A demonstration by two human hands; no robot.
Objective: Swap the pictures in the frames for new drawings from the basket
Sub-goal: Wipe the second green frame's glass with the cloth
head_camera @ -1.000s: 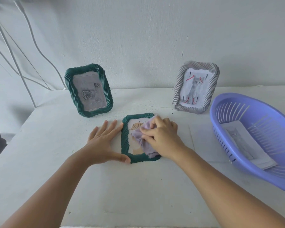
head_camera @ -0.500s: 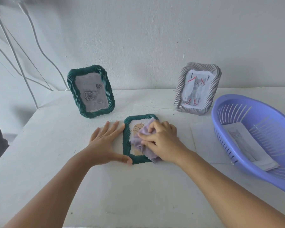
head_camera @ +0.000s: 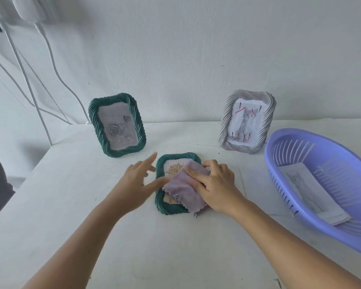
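Frames are the business here, and the small green frame [head_camera: 176, 183] lying flat on the tabletop [head_camera: 133, 247] near the middle is the one in hand. The right hand's fingers [head_camera: 196, 174] are curled and pressed down on a lilac cloth [head_camera: 183, 190], bunching it against the glass; they pin the cloth more than pinch it. The right hand [head_camera: 214, 184] covers the frame's right side. The left hand's fingers [head_camera: 148, 165] are spread and loose, gripping nothing, with the thumb lying at the frame's left edge and the forefinger lifted off the surface. The left hand [head_camera: 131, 184] hovers just left of the frame.

Under the cloth a leaf drawing shows in the far part of the glass. The step looks like wiping the glass. To do it well, the left hand should settle flat against the frame's left rim so the frame cannot slide, while the right moves the cloth in even strokes into the corners with light pressure.

Farther back, a larger green frame [head_camera: 117, 125] with a rose picture stands at the left and a grey frame [head_camera: 248, 122] with a kitten picture stands at the right. The purple basket [head_camera: 283, 142] sits at the right edge, holding paper drawings [head_camera: 306, 190] that lie flat inside it.
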